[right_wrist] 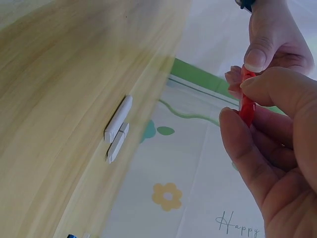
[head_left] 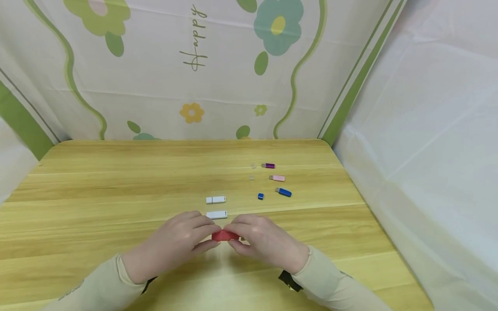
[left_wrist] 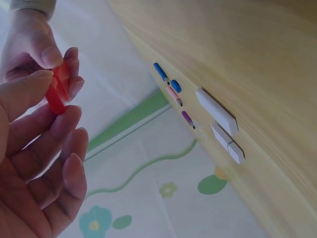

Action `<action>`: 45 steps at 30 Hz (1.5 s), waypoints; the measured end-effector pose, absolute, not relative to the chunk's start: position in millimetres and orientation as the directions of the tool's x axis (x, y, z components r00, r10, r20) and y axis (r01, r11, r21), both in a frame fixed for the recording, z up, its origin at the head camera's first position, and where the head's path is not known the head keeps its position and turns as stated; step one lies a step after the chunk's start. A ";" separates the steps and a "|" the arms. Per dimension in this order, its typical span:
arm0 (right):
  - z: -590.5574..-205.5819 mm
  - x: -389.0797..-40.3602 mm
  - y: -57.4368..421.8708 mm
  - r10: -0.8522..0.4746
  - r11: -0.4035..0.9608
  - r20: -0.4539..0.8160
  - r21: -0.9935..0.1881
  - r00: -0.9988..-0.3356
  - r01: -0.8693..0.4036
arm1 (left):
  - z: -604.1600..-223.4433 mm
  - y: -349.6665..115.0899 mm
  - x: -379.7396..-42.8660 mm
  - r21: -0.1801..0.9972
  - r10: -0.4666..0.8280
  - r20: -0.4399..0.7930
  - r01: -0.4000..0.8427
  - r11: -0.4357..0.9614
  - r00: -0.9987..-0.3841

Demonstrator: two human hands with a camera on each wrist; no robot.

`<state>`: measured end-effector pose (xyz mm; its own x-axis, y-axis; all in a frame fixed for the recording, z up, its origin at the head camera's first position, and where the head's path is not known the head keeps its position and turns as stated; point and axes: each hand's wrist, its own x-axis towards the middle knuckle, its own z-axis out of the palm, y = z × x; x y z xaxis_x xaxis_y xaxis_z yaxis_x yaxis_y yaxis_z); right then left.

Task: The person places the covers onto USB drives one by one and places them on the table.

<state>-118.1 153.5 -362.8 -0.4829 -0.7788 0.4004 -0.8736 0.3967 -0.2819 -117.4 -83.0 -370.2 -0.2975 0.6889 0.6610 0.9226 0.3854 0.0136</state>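
Both hands meet near the front of the table, pinching a small red piece (head_left: 225, 236) between thumbs and fingers. The left hand (head_left: 177, 235) grips its left end, and the right hand (head_left: 264, 239) has the right end. In the left wrist view the red piece (left_wrist: 55, 100) looks smooth and partly see-through; fingertips hide much of it, so I cannot tell its exact kind. Just beyond the hands lie two white USB sticks, one (head_left: 216, 214) right by the left fingers and another (head_left: 215, 200) behind it, with a seam across its body.
Farther right lie a blue USB stick (head_left: 284, 192) beside its blue cap (head_left: 260, 196), a pink USB stick (head_left: 277, 178) and a purple one (head_left: 268, 166), with small clear caps (head_left: 251, 178) to their left. A patterned cloth (head_left: 155, 82) hangs behind the wooden table (head_left: 97, 185).
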 end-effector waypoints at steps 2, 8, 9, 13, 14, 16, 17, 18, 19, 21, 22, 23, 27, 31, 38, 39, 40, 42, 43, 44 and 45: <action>-363.1 -118.0 153.2 -0.778 0.397 0.401 -0.282 -0.483 -0.873 | -369.7 -82.1 -117.0 0.017 0.685 0.664 0.922 0.388 -0.300; -364.0 -118.0 152.9 -0.775 0.399 0.401 -0.288 -0.488 -0.870 | -369.4 -80.3 -115.3 0.041 0.676 0.662 0.915 0.400 -0.325; -364.1 -118.0 152.8 -0.774 0.399 0.402 -0.288 -0.488 -0.870 | -369.5 -80.5 -115.1 0.044 0.675 0.660 0.915 0.402 -0.328; -363.9 -118.1 152.6 -0.772 0.398 0.398 -0.306 -0.496 -0.865 | -370.0 -81.8 -114.9 0.052 0.682 0.652 0.916 0.397 -0.332; -363.9 -118.1 152.5 -0.771 0.397 0.397 -0.310 -0.498 -0.864 | -370.1 -82.3 -114.9 0.056 0.683 0.649 0.917 0.396 -0.335; -364.2 -118.1 152.4 -0.771 0.396 0.395 -0.316 -0.499 -0.862 | -370.2 -83.2 -114.5 0.069 0.687 0.641 0.917 0.393 -0.342; -364.3 -118.1 152.4 -0.772 0.396 0.395 -0.316 -0.499 -0.862 | -370.3 -83.5 -114.3 0.076 0.688 0.638 0.917 0.392 -0.347; -364.4 -118.1 152.5 -0.772 0.395 0.395 -0.315 -0.498 -0.863 | -370.4 -83.7 -114.1 0.084 0.687 0.636 0.917 0.390 -0.351; -364.5 -118.1 152.5 -0.772 0.394 0.396 -0.315 -0.497 -0.863 | -370.5 -83.9 -113.9 0.089 0.687 0.635 0.917 0.389 -0.353; -364.7 -118.2 152.6 -0.772 0.396 0.396 -0.312 -0.497 -0.864 | -370.8 -83.7 -113.7 0.094 0.685 0.638 0.919 0.383 -0.351; -364.8 -118.3 152.7 -0.772 0.396 0.396 -0.312 -0.498 -0.863 | -370.9 -83.4 -113.6 0.096 0.684 0.640 0.920 0.380 -0.350; -364.8 -118.3 152.8 -0.771 0.397 0.397 -0.313 -0.498 -0.863 | -371.1 -83.2 -113.6 0.097 0.684 0.642 0.921 0.377 -0.348; -365.3 -118.4 152.6 -0.770 0.399 0.404 -0.298 -0.493 -0.867 | -371.9 -82.5 -113.9 0.099 0.684 0.644 0.924 0.368 -0.342; -364.8 -118.3 152.0 -0.767 0.400 0.420 -0.278 -0.485 -0.873 | -371.7 -82.1 -114.6 0.096 0.685 0.647 0.927 0.362 -0.334; -362.4 -118.9 150.5 -0.750 0.377 0.475 -0.264 -0.460 -0.888 | -368.9 -79.9 -115.4 0.070 0.680 0.663 0.931 0.358 -0.311; -361.6 -118.8 150.3 -0.746 0.376 0.479 -0.270 -0.462 -0.887 | -368.4 -79.7 -115.7 0.061 0.680 0.666 0.932 0.358 -0.305; -361.2 -118.8 150.2 -0.745 0.374 0.485 -0.266 -0.459 -0.888 | -368.1 -79.3 -116.0 0.049 0.679 0.672 0.933 0.357 -0.295; -360.4 -118.8 150.1 -0.739 0.373 0.495 -0.263 -0.457 -0.890 | -366.9 -78.6 -116.0 0.030 0.680 0.676 0.932 0.360 -0.285; -360.1 -119.0 150.1 -0.737 0.371 0.500 -0.264 -0.455 -0.890 | -366.0 -78.3 -115.9 0.020 0.683 0.674 0.931 0.364 -0.282; -360.0 -119.1 150.2 -0.736 0.371 0.504 -0.260 -0.452 -0.892 | -365.1 -78.0 -115.7 0.013 0.686 0.671 0.930 0.368 -0.281; -359.9 -119.3 150.3 -0.736 0.369 0.507 -0.255 -0.449 -0.894 | -364.4 -77.7 -115.6 0.009 0.690 0.667 0.929 0.369 -0.281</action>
